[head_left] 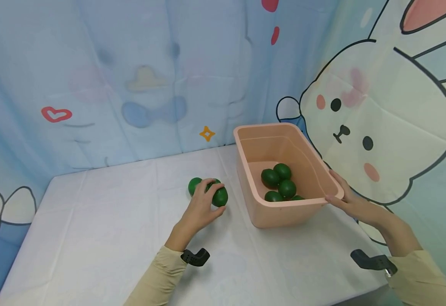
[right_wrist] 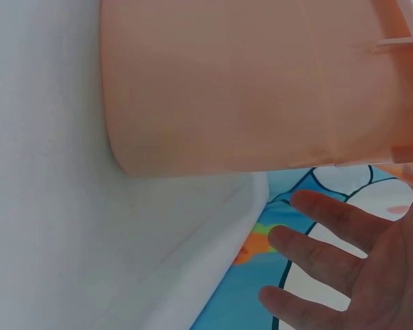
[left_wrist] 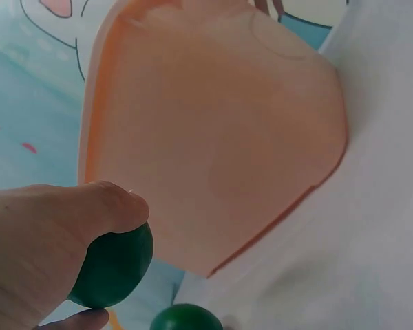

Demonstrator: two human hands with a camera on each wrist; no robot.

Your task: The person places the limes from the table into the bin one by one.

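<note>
Left hand grips green fruit beside a bin pointing lengthwise away.

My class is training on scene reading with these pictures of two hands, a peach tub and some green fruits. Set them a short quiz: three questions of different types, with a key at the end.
1. Fill the gap: The right hand touches the ____ of the peach tub.

2. Multiple choice: What does the left hand hold?
A) a cup
B) a green fruit
C) nothing

3. True or false: The peach tub is empty.

Key:
1. rim
2. B
3. False; several green fruits lie inside it.
</note>
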